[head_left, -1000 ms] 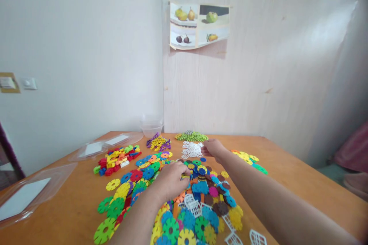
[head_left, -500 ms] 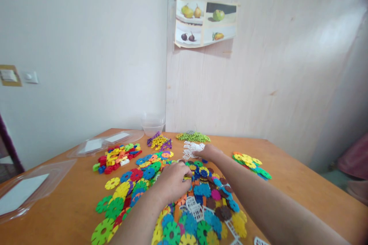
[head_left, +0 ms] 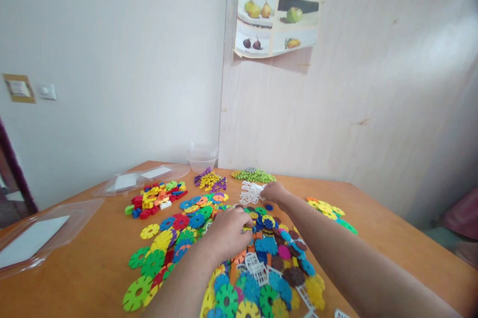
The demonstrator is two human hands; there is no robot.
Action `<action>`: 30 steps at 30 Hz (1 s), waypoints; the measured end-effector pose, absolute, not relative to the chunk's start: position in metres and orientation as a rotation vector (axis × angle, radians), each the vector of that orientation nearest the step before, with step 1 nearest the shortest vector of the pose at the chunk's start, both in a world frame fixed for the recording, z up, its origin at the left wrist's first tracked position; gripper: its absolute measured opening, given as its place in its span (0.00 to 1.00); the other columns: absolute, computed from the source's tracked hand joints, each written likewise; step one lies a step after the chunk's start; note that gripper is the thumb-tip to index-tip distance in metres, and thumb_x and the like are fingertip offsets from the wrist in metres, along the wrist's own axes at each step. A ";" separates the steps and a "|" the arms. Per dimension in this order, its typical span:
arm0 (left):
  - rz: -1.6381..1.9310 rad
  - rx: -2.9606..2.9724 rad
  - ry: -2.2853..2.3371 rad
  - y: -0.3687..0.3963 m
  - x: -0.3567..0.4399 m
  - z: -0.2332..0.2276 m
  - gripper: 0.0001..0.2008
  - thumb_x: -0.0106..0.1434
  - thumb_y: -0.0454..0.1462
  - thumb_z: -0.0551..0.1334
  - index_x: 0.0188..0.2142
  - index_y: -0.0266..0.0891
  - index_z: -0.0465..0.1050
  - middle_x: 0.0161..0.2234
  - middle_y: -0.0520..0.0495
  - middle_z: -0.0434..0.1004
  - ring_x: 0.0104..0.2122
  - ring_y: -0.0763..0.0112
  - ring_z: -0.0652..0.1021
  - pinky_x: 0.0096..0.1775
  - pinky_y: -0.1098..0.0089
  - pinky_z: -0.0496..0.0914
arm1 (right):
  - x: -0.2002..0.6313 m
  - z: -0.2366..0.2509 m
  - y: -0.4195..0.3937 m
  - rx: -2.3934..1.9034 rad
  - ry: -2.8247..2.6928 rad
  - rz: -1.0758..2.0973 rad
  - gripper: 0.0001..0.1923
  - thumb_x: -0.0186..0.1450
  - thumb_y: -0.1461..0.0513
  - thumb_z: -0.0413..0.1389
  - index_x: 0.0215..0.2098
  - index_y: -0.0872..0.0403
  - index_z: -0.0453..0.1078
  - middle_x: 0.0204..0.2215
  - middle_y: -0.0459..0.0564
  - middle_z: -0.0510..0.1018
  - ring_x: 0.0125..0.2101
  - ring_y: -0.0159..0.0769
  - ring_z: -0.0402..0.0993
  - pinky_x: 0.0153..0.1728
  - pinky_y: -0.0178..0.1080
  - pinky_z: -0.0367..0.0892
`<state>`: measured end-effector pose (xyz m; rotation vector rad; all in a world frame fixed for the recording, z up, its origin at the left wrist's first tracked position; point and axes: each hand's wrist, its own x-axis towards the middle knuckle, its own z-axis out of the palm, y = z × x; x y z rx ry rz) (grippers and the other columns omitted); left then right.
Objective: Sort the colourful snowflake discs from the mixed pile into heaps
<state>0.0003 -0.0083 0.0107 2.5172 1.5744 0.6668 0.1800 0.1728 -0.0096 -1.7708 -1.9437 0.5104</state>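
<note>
A mixed heap of colourful notched plastic discs covers the front middle of the table. My left hand rests over its left part with the fingers curled down. Whatever lies under those fingertips is hidden. Farther back, my right hand is at the right edge of a small pile of white lattice pieces. Its fingers are bent in, and I cannot see what is in them. More white lattice pieces lie among the discs in the heap.
Around the heap on the table lie building blocks, purple and yellow pieces, green pieces and yellow and green discs. A clear plastic tub stands by the wall. Clear lids lie left.
My right hand has drawn back slightly from the white pile, its fingers more curled. My left hand stays over the heap. The whole view has shifted a little.
</note>
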 end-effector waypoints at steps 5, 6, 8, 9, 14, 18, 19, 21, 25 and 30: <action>0.668 2.518 1.582 -0.008 0.000 0.010 0.10 0.56 0.35 0.59 0.35 0.45 0.77 0.38 0.48 0.77 0.41 0.63 0.75 0.40 0.68 0.67 | 0.191 -0.009 0.175 -1.762 -1.957 0.401 0.04 0.51 0.67 0.58 0.26 0.56 0.69 0.20 0.45 0.70 0.23 0.30 0.66 0.21 0.30 0.53; 0.666 2.516 1.585 -0.008 0.000 0.010 0.10 0.56 0.35 0.59 0.35 0.45 0.77 0.38 0.48 0.77 0.41 0.63 0.75 0.40 0.68 0.67 | 0.193 -0.008 0.176 -1.759 -1.976 0.392 0.04 0.50 0.67 0.59 0.26 0.56 0.69 0.20 0.45 0.71 0.23 0.30 0.66 0.21 0.31 0.53; 0.667 2.513 1.586 -0.009 0.001 0.010 0.10 0.56 0.35 0.59 0.36 0.46 0.77 0.38 0.48 0.77 0.41 0.63 0.75 0.40 0.68 0.67 | 0.194 -0.008 0.176 -1.758 -2.016 0.389 0.05 0.48 0.68 0.59 0.24 0.56 0.68 0.20 0.45 0.70 0.23 0.31 0.66 0.21 0.31 0.52; 0.668 2.510 1.586 -0.009 0.001 0.010 0.10 0.56 0.35 0.59 0.36 0.45 0.77 0.38 0.48 0.77 0.41 0.63 0.75 0.40 0.68 0.67 | 0.195 -0.008 0.175 -1.760 -2.030 0.390 0.05 0.48 0.68 0.59 0.24 0.55 0.68 0.20 0.45 0.70 0.24 0.31 0.66 0.21 0.32 0.52; 0.654 2.484 1.594 -0.011 0.001 0.013 0.09 0.56 0.35 0.59 0.35 0.45 0.77 0.39 0.47 0.77 0.41 0.62 0.75 0.39 0.68 0.68 | 0.197 -0.011 0.174 -1.777 -2.046 0.404 0.05 0.48 0.68 0.59 0.23 0.55 0.69 0.20 0.46 0.71 0.24 0.33 0.67 0.21 0.32 0.53; 0.657 2.479 1.590 -0.011 0.001 0.013 0.09 0.56 0.35 0.59 0.35 0.44 0.77 0.38 0.47 0.77 0.41 0.62 0.75 0.40 0.68 0.68 | 0.200 -0.015 0.174 -1.780 -2.020 0.410 0.07 0.47 0.68 0.59 0.26 0.56 0.70 0.21 0.46 0.72 0.25 0.33 0.67 0.22 0.33 0.53; 0.658 2.479 1.587 -0.011 0.001 0.012 0.09 0.56 0.35 0.59 0.35 0.44 0.77 0.38 0.47 0.77 0.41 0.62 0.75 0.40 0.68 0.68 | 0.201 -0.016 0.174 -1.776 -2.015 0.416 0.08 0.46 0.69 0.59 0.26 0.56 0.70 0.22 0.46 0.72 0.24 0.33 0.67 0.21 0.32 0.53; 0.662 2.482 1.580 -0.010 0.001 0.011 0.09 0.56 0.35 0.59 0.35 0.45 0.77 0.38 0.47 0.77 0.41 0.62 0.75 0.40 0.68 0.68 | 0.204 -0.018 0.174 -1.763 -2.002 0.428 0.08 0.46 0.69 0.58 0.26 0.56 0.70 0.22 0.45 0.72 0.24 0.32 0.67 0.21 0.32 0.53; 0.678 2.488 1.568 -0.010 0.001 0.012 0.10 0.55 0.35 0.59 0.35 0.45 0.77 0.37 0.48 0.77 0.41 0.63 0.75 0.40 0.68 0.67 | 0.208 -0.019 0.180 -1.757 -1.909 0.440 0.06 0.49 0.68 0.57 0.26 0.55 0.69 0.22 0.45 0.72 0.24 0.30 0.66 0.21 0.31 0.53; 0.644 2.472 1.575 -0.012 0.002 0.014 0.09 0.55 0.34 0.59 0.34 0.44 0.77 0.38 0.47 0.77 0.41 0.62 0.75 0.39 0.68 0.66 | 0.206 -0.016 0.191 -1.779 -1.760 0.532 0.03 0.51 0.67 0.57 0.25 0.55 0.68 0.19 0.45 0.71 0.21 0.29 0.65 0.19 0.30 0.54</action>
